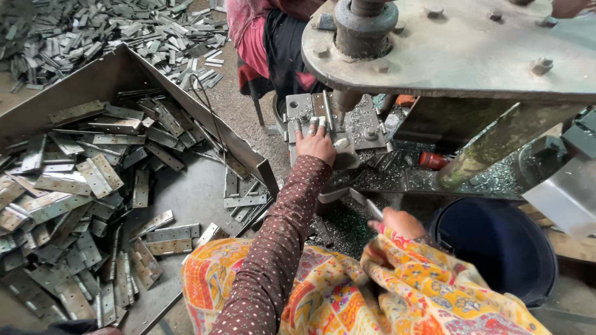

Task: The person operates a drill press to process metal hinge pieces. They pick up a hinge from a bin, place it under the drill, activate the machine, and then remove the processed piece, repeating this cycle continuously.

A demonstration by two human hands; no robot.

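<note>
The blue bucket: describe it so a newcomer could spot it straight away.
Start at the big grey press at the top right and look below its slanted leg. There, beside the person's right hand, stands the blue bucket, the only round, dark-blue, open container among grey metal parts.
</note>
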